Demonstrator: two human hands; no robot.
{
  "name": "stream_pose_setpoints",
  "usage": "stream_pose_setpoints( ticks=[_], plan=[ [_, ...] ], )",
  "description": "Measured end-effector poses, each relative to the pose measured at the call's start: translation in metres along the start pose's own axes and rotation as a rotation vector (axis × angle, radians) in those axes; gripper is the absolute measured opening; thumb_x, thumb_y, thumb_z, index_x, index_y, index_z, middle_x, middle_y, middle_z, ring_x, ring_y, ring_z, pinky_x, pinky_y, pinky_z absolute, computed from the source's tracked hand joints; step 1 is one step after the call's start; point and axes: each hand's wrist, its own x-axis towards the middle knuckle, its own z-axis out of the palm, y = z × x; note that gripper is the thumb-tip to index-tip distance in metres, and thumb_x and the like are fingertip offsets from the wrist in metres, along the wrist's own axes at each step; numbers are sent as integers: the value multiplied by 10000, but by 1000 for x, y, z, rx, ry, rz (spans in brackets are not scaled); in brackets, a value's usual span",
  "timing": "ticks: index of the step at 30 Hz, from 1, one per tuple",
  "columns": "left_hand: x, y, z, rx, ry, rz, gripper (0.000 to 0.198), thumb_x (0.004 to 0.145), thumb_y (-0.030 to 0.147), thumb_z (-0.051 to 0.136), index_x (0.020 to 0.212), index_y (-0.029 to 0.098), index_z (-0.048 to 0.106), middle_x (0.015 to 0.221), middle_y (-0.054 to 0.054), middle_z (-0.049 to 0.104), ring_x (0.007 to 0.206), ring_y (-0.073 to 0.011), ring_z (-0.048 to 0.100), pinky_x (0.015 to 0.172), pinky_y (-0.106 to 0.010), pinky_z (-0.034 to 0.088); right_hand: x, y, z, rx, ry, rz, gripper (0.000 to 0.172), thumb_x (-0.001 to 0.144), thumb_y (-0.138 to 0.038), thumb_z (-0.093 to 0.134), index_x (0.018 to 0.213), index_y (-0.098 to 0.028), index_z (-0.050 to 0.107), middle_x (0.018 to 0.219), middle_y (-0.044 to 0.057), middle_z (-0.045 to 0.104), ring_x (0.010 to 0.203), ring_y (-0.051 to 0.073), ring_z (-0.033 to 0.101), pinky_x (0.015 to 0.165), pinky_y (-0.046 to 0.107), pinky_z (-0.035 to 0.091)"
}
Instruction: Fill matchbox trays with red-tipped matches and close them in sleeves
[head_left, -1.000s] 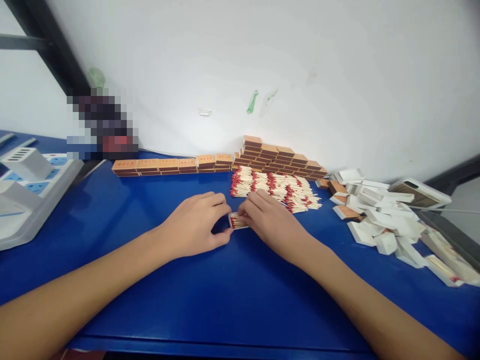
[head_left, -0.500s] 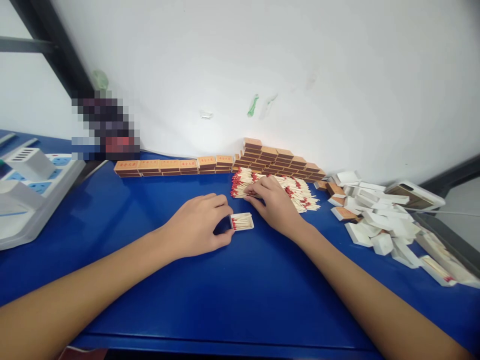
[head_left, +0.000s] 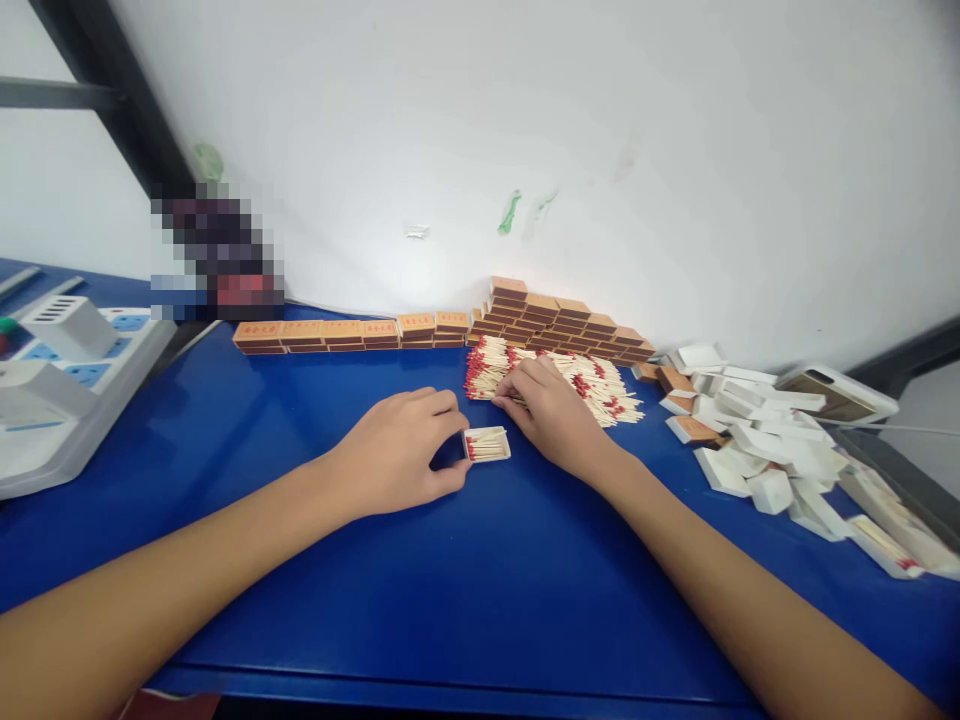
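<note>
Closest to my view runs the front edge of the blue table (head_left: 420,590). I have the left hand (head_left: 405,450) at the near end of the reach, holding the left end of a small white tray (head_left: 508,446) between thumb and fingers. The tray lies on the table between my two hands, open side up, with matches (head_left: 484,444) inside (red heads to the left). My right hand (head_left: 547,410) is just beyond it, at the front of a heap of loose matches (head_left: 600,388); its fingertips are nearly together, but I cannot tell whether they grip any matches. Off to the right lies a jumble of white trays (head_left: 757,435), and to the left a power strip (head_left: 112,405). Farther back, I see a row of matchboxes (head_left: 322,335) and a stepped stack (head_left: 555,318) against the pale wall (head_left: 600,120).
</note>
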Motion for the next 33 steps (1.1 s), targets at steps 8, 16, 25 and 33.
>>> stream_pose_setpoints(
  ticks=[8, 16, 25, 33],
  plan=[
    [-1, 0, 1, 3, 21, 10, 232, 972, 355, 647, 1081, 184, 762, 1069, -81, 717, 979, -254, 693, 887, -403, 557, -3, -3, -7, -23, 5, -16, 146, 1075, -193, 511, 957, -230, 589, 982, 126, 668, 958, 302, 553, 897, 483, 497],
    [0, 1, 0, 2, -5, -7, 253, 972, 351, 654, 1104, 169, 770, 1084, -83, 714, 996, -261, 692, 895, -422, 565, -7, -2, -9, 16, 2, 15, 115, 1065, -191, 549, 962, -234, 576, 978, 108, 657, 946, 286, 576, 942, 501, 504],
    [0, 0, 0, -1, -6, 0, 262, 970, 341, 656, 1111, 158, 779, 1086, -86, 711, 1008, -271, 689, 910, -445, 573, -5, 0, -2, -59, -61, 4, 141, 1070, -195, 525, 941, -221, 575, 977, 126, 648, 962, 303, 564, 914, 486, 497],
    [0, 1, -1, -5, -13, -18, 276, 964, 344, 668, 1130, 155, 780, 1084, -81, 711, 1009, -272, 698, 907, -440, 576, -16, -26, -33, 156, -114, 36, 139, 1112, -222, 487, 984, -222, 541, 1016, 94, 623, 963, 262, 553, 853, 426, 497]
  ],
)
